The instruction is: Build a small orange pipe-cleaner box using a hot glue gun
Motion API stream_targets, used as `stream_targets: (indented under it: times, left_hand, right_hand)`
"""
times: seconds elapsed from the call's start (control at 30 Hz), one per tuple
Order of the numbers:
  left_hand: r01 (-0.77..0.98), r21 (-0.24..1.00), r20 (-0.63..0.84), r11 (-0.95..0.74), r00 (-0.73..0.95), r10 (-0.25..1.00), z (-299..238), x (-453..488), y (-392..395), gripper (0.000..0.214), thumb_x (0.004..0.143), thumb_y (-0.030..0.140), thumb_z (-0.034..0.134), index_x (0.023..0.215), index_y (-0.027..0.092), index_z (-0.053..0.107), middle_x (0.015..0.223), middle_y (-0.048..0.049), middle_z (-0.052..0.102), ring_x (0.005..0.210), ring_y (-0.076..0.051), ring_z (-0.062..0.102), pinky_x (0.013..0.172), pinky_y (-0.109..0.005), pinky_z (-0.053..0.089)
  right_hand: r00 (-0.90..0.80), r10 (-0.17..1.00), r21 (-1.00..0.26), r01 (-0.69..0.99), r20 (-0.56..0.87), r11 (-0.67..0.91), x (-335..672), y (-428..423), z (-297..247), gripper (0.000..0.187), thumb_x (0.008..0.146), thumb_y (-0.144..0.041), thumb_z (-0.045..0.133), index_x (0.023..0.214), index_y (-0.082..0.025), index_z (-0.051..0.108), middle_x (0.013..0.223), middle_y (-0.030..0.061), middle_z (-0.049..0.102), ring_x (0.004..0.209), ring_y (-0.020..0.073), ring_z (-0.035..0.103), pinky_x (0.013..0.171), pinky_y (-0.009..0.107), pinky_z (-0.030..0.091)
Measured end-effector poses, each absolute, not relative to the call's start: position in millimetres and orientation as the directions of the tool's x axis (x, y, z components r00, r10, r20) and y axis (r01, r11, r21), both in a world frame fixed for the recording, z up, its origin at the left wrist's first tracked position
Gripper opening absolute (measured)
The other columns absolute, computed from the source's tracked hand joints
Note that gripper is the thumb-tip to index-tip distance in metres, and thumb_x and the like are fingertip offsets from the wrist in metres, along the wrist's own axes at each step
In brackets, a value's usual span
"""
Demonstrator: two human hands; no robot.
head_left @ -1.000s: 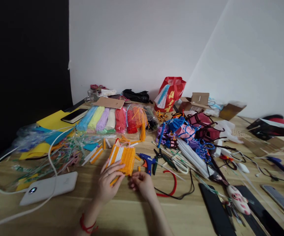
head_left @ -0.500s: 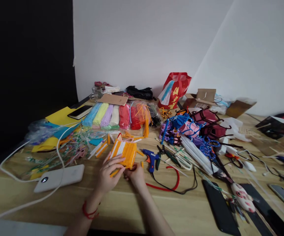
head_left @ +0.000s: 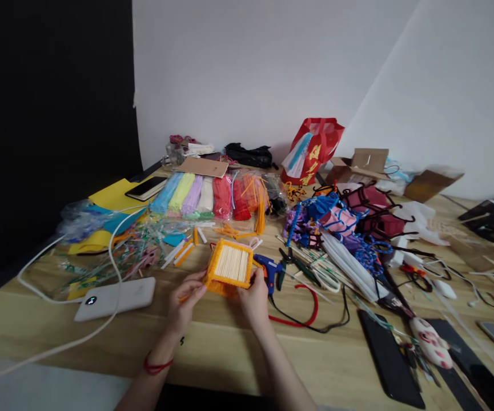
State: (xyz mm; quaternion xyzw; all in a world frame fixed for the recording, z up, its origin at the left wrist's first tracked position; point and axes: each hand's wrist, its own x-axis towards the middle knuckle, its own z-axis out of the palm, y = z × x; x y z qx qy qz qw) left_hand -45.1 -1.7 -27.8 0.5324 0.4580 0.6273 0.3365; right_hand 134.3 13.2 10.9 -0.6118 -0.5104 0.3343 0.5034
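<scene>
Head camera, left to right: on a wood-grain table (head_left: pixel 36 334), a white rectangular power bank (head_left: pixel 133 295) lies near the table's front edge, crossed by a white cable (head_left: pixel 111 248). Short white and orange fuzzy strips (head_left: pixel 181 252) lie farther back, beside the work area. The left hand (head_left: pixel 182 302) is closed in a pinch on the left side of a square, box-like piece with orange fuzzy edging and a panel of pale, parallel sticks (head_left: pixel 232 264). The piece is located between both hands, tilted, its stick panel facing the camera and an orange side visible below. The right hand (head_left: pixel 254 297) grips its right side, fingers partly concealed. A blue plastic glue gun (head_left: pixel 271 267) lies just beyond the right hand, with dark-handled pliers (head_left: pixel 305 270) at its right. A curved red fuzzy strip (head_left: pixel 314 305) lies nearer the front. Farther right are a heap of blue, purple, pink and maroon fuzzy-edged crafts (head_left: pixel 336 220) and a black rectangular phone (head_left: pixel 390 362).
</scene>
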Motion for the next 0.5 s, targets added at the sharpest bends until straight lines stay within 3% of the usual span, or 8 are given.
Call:
stream_targets:
  times: [0.3,0.5]
  left_hand:
    - [0.055,0.937,0.350,-0.346,-0.202,0.915,-13,-36,-7,0.018,0.084,0.034,0.062,0.074,0.018,0.065,0.115,-0.0095,0.069,0.111,-0.026,0.063,0.093,-0.041,0.054]
    - [0.316,0.855,0.477,-0.411,-0.167,0.863,20,-25,-11,0.012,0.085,0.029,0.062,0.080,0.019,0.066,0.114,-0.0096,0.069,0.110,-0.025,0.065,0.096,-0.044,0.053]
  right_hand:
    - [0.297,0.943,-0.935,0.353,0.151,0.039,136,13,8,0.023,0.065,-0.021,0.059,0.081,-0.023,0.043,0.075,-0.0014,0.056,0.067,0.0168,0.053,0.063,0.026,0.043]
    - [0.304,0.941,-0.956,0.286,0.151,0.061,132,13,1,0.024,0.070,-0.025,0.061,0.089,-0.021,0.047,0.086,0.0031,0.062,0.075,0.0183,0.058,0.069,0.028,0.047]
